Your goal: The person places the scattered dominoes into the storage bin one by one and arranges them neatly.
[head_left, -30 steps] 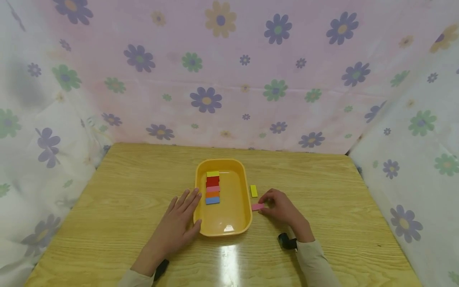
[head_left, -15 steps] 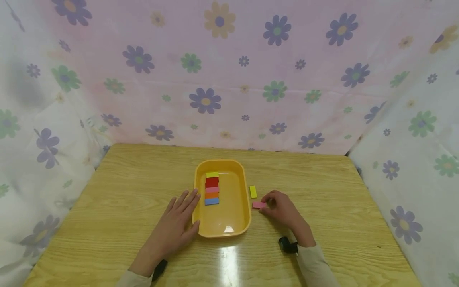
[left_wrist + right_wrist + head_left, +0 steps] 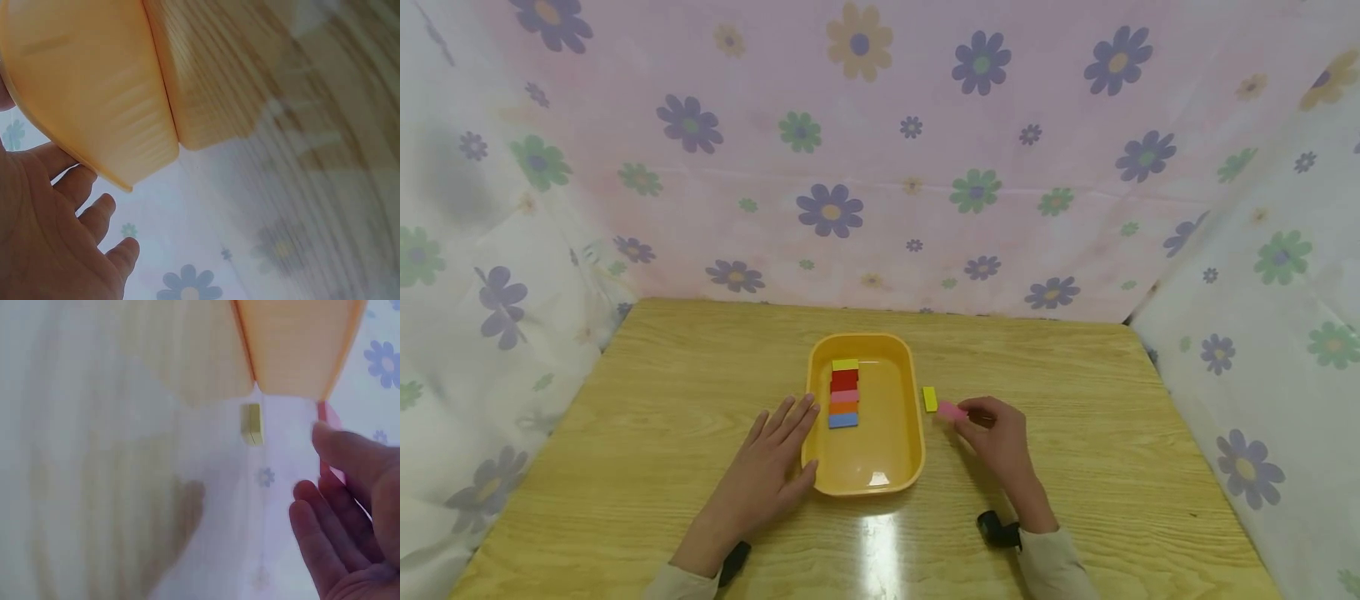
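A yellow plastic tray (image 3: 880, 458) stands mid-table, holding a row of flat coloured blocks along its left side: yellow (image 3: 845, 365), red (image 3: 844, 380), pink (image 3: 844, 397), orange (image 3: 843, 408) and blue (image 3: 843, 421). My left hand (image 3: 767, 475) rests on the tray's left rim, fingers extended; the left wrist view shows the fingertips at the tray edge (image 3: 75, 156). Between thumb and fingers my right hand (image 3: 1000, 442) pinches a pink block (image 3: 951, 411), raised off the table right of the tray. Close by, a yellow block (image 3: 929, 399) lies on the table beside the tray's right wall.
The wooden table (image 3: 700, 358) has a flowered curtain (image 3: 880, 167) behind it and at both sides. Black wrist cameras sit below each hand, the right one (image 3: 997, 530) fully visible. A light reflection shines on the table in front of the tray.
My right hand has lifted the pink block from the table and moved it slightly away and to the right. The left hand has stayed at the tray's rim.
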Demonstrator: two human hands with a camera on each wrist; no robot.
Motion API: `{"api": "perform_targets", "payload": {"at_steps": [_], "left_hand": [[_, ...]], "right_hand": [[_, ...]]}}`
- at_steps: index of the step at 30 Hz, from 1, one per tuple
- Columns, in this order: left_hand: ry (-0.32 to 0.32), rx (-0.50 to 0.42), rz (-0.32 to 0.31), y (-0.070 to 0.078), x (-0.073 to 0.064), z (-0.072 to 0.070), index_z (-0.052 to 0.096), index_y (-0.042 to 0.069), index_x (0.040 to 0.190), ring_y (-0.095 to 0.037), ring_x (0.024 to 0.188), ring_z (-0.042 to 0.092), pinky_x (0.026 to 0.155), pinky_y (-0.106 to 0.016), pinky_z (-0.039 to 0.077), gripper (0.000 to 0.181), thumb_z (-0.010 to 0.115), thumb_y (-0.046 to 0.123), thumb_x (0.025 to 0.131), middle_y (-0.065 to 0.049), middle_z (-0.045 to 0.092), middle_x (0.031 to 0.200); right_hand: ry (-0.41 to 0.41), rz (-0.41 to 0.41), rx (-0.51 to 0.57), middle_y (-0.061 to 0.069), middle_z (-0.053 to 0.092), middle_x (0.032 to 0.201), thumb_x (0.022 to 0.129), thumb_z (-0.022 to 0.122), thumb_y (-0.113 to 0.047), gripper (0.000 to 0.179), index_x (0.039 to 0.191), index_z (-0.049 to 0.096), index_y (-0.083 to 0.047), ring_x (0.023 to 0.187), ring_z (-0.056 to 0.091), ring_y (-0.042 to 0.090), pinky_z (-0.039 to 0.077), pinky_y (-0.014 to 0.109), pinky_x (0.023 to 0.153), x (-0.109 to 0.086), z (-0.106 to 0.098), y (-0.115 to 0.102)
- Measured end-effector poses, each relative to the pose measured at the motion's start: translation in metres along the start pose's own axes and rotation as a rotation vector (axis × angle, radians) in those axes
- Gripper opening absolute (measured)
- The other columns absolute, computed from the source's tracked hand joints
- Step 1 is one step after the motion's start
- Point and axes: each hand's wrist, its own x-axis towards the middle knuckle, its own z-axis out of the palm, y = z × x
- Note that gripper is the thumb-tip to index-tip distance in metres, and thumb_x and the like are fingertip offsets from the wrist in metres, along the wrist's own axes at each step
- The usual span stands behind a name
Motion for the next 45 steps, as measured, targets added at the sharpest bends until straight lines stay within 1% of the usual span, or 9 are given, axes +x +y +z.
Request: {"api": "perform_targets", "payload": {"at_steps": [4, 10, 12, 16, 19, 26, 31, 37, 45], "left_hand": [[0.019, 0.002, 0.013, 0.0, 0.0, 0.0, 0.041, 0.006, 0.156, -0.038, 0.151, 0.032, 0.117, -0.067, 0.027, 0.068, 0.062, 0.031, 0.096, -0.009, 0.035, 0.164], [-0.009, -0.008, -0.002, 0.0, 0.001, 0.0, 0.04, 0.007, 0.156, -0.036, 0.152, 0.029, 0.119, -0.065, 0.024, 0.068, 0.061, 0.032, 0.097, -0.007, 0.033, 0.165], [-0.015, -0.012, -0.006, -0.001, 0.001, 0.0, 0.04, 0.007, 0.157, -0.035, 0.153, 0.028, 0.12, -0.065, 0.023, 0.068, 0.061, 0.032, 0.097, -0.007, 0.032, 0.166], [-0.016, -0.022, -0.009, 0.0, 0.0, 0.0, 0.039, 0.007, 0.157, -0.035, 0.153, 0.027, 0.12, -0.065, 0.023, 0.068, 0.062, 0.031, 0.097, -0.007, 0.031, 0.166], [-0.021, -0.03, -0.017, 0.001, 0.0, -0.001, 0.038, 0.008, 0.158, -0.035, 0.154, 0.027, 0.12, -0.065, 0.022, 0.068, 0.061, 0.031, 0.098, -0.006, 0.03, 0.167], [-0.02, -0.038, -0.024, 0.001, -0.001, 0.0, 0.039, 0.008, 0.157, -0.035, 0.154, 0.027, 0.12, -0.066, 0.021, 0.067, 0.06, 0.032, 0.098, -0.006, 0.031, 0.166], [-0.019, -0.041, -0.026, 0.001, -0.002, 0.002, 0.039, 0.008, 0.157, -0.036, 0.154, 0.027, 0.12, -0.066, 0.021, 0.067, 0.062, 0.031, 0.098, -0.006, 0.031, 0.167], [-0.019, -0.037, -0.03, 0.0, -0.003, 0.001, 0.039, 0.008, 0.158, -0.036, 0.154, 0.026, 0.12, -0.066, 0.021, 0.068, 0.062, 0.031, 0.098, -0.005, 0.03, 0.167], [-0.024, -0.04, -0.036, 0.001, -0.002, 0.002, 0.037, 0.009, 0.158, -0.035, 0.154, 0.025, 0.12, -0.065, 0.02, 0.069, 0.061, 0.033, 0.099, -0.005, 0.028, 0.168]], "right_hand": [[0.081, 0.047, 0.107, 0.019, 0.075, 0.101, 0.082, 0.082, 0.003, 0.019, 0.101, 0.077, 0.002, 0.095, 0.074, 0.031, 0.062, 0.031, 0.081, -0.004, 0.004, -0.001], [0.209, 0.063, 0.288, 0.026, 0.074, 0.098, 0.078, 0.082, 0.009, 0.019, 0.097, 0.077, 0.006, 0.082, 0.073, 0.01, 0.06, 0.02, 0.071, -0.006, 0.01, -0.007], [0.228, 0.09, 0.337, 0.022, 0.075, 0.096, 0.08, 0.081, 0.008, 0.018, 0.097, 0.077, 0.007, 0.08, 0.072, 0.006, 0.061, 0.02, 0.071, -0.006, 0.011, -0.01], [0.21, 0.183, 0.503, 0.008, 0.077, 0.093, 0.087, 0.078, 0.0, 0.022, 0.105, 0.074, 0.011, 0.082, 0.075, 0.014, 0.063, 0.028, 0.073, -0.009, 0.016, -0.015], [0.17, 0.22, 0.578, 0.0, 0.077, 0.096, 0.091, 0.076, -0.005, 0.029, 0.112, 0.071, 0.013, 0.083, 0.075, 0.018, 0.063, 0.03, 0.072, -0.011, 0.018, -0.02], [0.145, 0.196, 0.604, 0.0, 0.078, 0.098, 0.09, 0.075, 0.0, 0.029, 0.117, 0.069, 0.01, 0.078, 0.074, 0.015, 0.061, 0.025, 0.062, -0.018, 0.025, -0.036], [0.116, 0.195, 0.617, 0.001, 0.078, 0.094, 0.088, 0.075, 0.002, 0.029, 0.115, 0.068, 0.009, 0.078, 0.074, 0.016, 0.061, 0.026, 0.06, -0.024, 0.032, -0.049], [0.055, 0.186, 0.624, 0.001, 0.077, 0.089, 0.086, 0.076, 0.005, 0.034, 0.117, 0.065, 0.014, 0.076, 0.075, 0.018, 0.061, 0.027, 0.059, -0.032, 0.047, -0.059], [0.004, 0.159, 0.668, 0.005, 0.077, 0.093, 0.086, 0.077, 0.002, 0.031, 0.117, 0.069, 0.004, 0.076, 0.074, 0.014, 0.06, 0.025, 0.057, -0.038, 0.066, -0.07]]}}
